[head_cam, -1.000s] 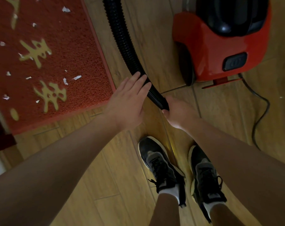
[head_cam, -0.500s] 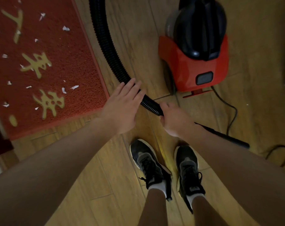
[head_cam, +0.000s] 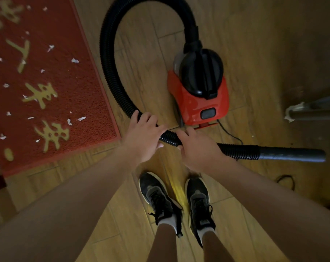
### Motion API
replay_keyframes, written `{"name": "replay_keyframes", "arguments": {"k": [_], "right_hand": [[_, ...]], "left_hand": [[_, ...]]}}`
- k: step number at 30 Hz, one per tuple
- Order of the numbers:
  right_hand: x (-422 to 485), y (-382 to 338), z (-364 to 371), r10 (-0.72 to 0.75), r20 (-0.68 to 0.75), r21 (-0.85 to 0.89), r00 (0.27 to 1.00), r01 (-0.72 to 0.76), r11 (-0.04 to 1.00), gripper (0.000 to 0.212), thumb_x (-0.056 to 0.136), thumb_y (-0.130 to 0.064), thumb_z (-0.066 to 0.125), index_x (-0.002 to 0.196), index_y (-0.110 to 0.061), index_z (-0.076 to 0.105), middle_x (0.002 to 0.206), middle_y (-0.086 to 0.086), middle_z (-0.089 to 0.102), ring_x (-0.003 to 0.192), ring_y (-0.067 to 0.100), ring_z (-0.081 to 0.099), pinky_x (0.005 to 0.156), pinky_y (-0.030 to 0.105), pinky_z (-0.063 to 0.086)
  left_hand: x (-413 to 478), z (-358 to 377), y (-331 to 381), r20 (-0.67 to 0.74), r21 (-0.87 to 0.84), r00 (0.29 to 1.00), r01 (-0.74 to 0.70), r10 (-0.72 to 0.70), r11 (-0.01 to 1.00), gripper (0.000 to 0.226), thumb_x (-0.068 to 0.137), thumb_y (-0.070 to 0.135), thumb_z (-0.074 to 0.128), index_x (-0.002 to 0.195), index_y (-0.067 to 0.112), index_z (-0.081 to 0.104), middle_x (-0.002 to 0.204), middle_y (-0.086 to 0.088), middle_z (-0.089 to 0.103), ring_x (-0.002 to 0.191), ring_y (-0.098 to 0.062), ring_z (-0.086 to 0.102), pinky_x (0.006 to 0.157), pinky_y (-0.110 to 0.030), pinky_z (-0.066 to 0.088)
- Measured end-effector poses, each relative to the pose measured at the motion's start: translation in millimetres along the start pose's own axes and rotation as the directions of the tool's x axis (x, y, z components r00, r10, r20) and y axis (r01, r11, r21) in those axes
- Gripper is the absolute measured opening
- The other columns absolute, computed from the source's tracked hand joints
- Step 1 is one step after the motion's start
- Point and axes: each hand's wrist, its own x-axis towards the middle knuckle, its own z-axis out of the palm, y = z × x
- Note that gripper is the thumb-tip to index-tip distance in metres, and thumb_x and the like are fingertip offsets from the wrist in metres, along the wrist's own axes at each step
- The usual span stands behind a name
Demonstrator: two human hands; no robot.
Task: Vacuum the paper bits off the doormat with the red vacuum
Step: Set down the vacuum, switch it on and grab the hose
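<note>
Head view is showing the left hand (head_cam: 143, 138) and right hand (head_cam: 196, 148) both gripping the black corrugated hose (head_cam: 111, 76) of the red vacuum (head_cam: 198, 99), which is sitting on the wooden floor (head_cam: 254, 53) beside the red doormat (head_cam: 52, 91) where white paper bits (head_cam: 74, 60) are lying scattered

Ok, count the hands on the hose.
2. The left hand wraps the hose near the mat corner; the right hand grips it just beside, toward the nozzle.
</note>
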Motion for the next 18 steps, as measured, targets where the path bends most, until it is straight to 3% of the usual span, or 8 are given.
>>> {"name": "replay_keyframes", "arguments": {"k": [3,6,9,13,18], "right_hand": [[-5.6,-3.6,-18.1,-0.032,-0.03,-0.022,0.999,0.031,0.999,0.043,0.098,-0.029,0.05,0.14,-0.019,0.043,0.119,0.006,0.054,0.099,0.026,0.055,0.07,0.033,0.037],[-9.1,-4.7,-37.1,-0.058,-0.079,-0.081,0.995,0.051,0.995,0.038,0.098,-0.03,0.048,0.134,-0.019,0.047,0.115,0.004,0.057,0.097,0.026,0.056,0.073,0.038,0.046],[-9.0,-5.7,-52.2,-0.109,-0.142,-0.147,0.984,0.088,0.985,0.039,0.098,-0.031,0.052,0.134,-0.016,0.051,0.113,0.004,0.06,0.098,0.027,0.058,0.078,0.039,0.044],[-6.3,-5.2,-73.4,-0.154,-0.293,-0.19,0.944,0.1,0.977,0.041,0.091,-0.03,0.061,0.128,-0.011,0.059,0.11,0.006,0.065,0.099,0.03,0.06,0.089,0.043,0.045],[-1.3,-6.5,-101.1,-0.182,-0.442,-0.205,0.878,0.098,0.974,0.042,0.088,-0.032,0.069,0.123,-0.009,0.064,0.12,0.007,0.065,0.115,0.029,0.058,0.11,0.046,0.038]], "left_hand": [[-2.8,-9.6,-0.5,-0.006,-0.023,0.999,0.04,-0.04,0.999,0.049,0.095,0.058,0.054,0.139,0.036,0.049,0.131,-0.001,0.052,0.131,-0.028,0.042,0.119,-0.056,0.021],[-6.1,-15.8,-3.2,-0.023,-0.11,0.997,0.076,-0.079,0.991,0.048,0.095,0.059,0.053,0.138,0.036,0.05,0.129,0.001,0.054,0.129,-0.027,0.044,0.118,-0.055,0.023],[-10.2,-22.6,-5.1,-0.011,-0.204,0.991,0.125,-0.13,0.971,0.05,0.095,0.059,0.053,0.139,0.037,0.049,0.127,0.002,0.055,0.128,-0.026,0.046,0.118,-0.053,0.025],[-17.4,-30.7,-6.2,0.009,-0.358,0.982,0.179,-0.188,0.917,0.05,0.095,0.056,0.056,0.139,0.032,0.053,0.119,0.001,0.057,0.124,-0.026,0.049,0.117,-0.052,0.029],[-21.6,-38.9,-6.9,0.021,-0.546,0.969,0.217,-0.245,0.809,0.046,0.095,0.053,0.058,0.134,0.028,0.057,0.112,0.0,0.057,0.116,-0.026,0.05,0.103,-0.044,0.041]]}}
